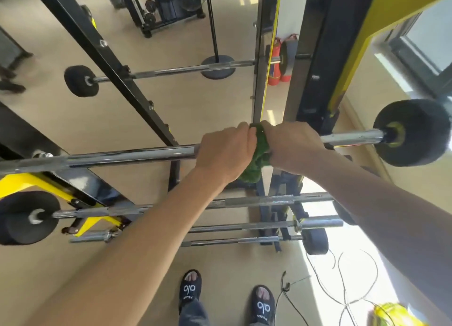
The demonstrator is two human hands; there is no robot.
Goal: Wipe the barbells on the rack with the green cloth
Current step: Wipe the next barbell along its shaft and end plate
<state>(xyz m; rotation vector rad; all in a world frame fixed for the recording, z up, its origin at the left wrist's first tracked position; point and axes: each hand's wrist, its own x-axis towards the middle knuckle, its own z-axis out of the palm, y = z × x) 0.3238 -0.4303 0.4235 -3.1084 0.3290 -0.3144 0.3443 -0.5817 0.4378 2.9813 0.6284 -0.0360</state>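
Both forearms are extended from the lower edge up to the top barbell (137,154). That bar is gripped by the left hand (223,152), fingers curled over it. Green cloth (256,159) is bunched around the bar between the hands and is clutched by the right hand (293,147). Lower barbells (269,201) are held on the black and yellow rack (85,186). Red extinguishers (276,64) are seen behind.

Green cloth (254,164); chrome barbell (122,155), black plates (413,132); black-yellow rack (342,56).
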